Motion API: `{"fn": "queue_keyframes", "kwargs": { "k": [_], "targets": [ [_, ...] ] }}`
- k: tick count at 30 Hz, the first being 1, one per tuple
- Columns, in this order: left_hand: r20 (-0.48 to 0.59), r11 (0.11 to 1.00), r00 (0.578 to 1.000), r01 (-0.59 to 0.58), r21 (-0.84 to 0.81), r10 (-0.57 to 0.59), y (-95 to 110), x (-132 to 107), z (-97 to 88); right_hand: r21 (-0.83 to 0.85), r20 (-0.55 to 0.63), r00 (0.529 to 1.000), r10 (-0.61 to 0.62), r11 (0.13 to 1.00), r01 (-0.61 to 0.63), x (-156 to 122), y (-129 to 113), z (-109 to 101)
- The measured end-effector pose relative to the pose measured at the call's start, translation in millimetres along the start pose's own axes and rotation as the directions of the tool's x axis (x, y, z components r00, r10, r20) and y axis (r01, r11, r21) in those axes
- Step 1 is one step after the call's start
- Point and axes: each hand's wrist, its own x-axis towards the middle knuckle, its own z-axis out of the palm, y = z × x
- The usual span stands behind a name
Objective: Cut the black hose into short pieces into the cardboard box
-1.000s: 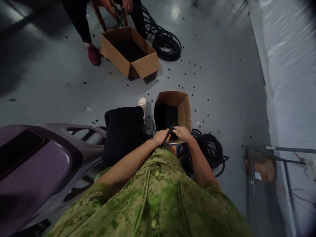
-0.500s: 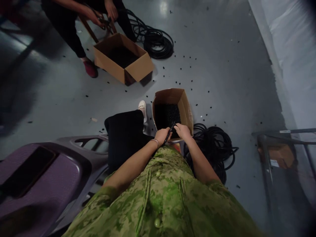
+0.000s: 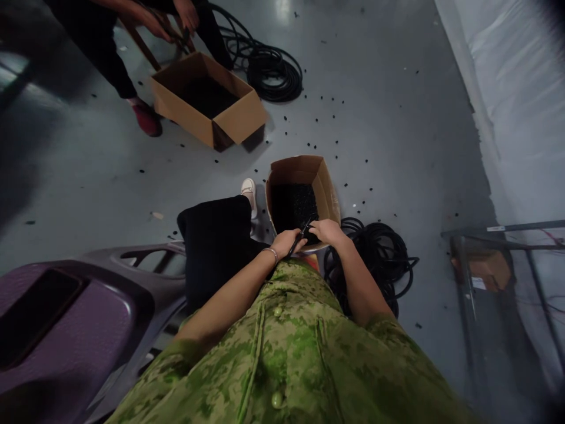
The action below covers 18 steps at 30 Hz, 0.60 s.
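Observation:
My left hand point(image 3: 286, 241) is closed around a dark tool that looks like scissors or cutters point(image 3: 301, 233), held over the near edge of a small cardboard box point(image 3: 329, 188). My right hand point(image 3: 325, 231) is closed beside it, pinching something dark that I cannot make out. The box holds a heap of small black pieces point(image 3: 293, 206). A coil of black cable point(image 3: 375, 259) lies on the floor just right of the box, under my right forearm.
Another person's hands point(image 3: 170, 20) work above a larger cardboard box point(image 3: 238, 121) at the top left, with a second cable coil point(image 3: 269, 68) behind it. Small black bits litter the grey floor. A purple plastic chair point(image 3: 66, 330) stands at left, a metal frame point(image 3: 485, 265) at right.
My hands stay together at the box's near edge. The view has shifted slightly, so the boxes and coils sit a little further left and higher.

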Motion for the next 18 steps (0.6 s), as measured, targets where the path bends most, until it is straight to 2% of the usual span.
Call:
{"fn": "queue_keyframes", "kwargs": {
  "k": [6, 13, 18],
  "targets": [
    [-0.008, 0.999, 0.999, -0.031, 0.037, 0.031, 1, -2, -1.0, -0.011, 0.008, 0.999, -0.041, 0.999, 0.041, -3, -7, -2],
    [-0.02, 0.994, 1.0, 0.004, 0.109, -0.002, 1, 4, 4.6, -0.005, -0.013, 0.997, 0.073, 0.997, -0.073, -2, -14, 4],
    [-0.031, 0.989, 0.999, 0.01, 0.149, -0.006, 7, 1, -2.1, 0.026, -0.053, 0.99, 0.128, 0.992, -0.126, -2, -15, 4]
  ]
}}
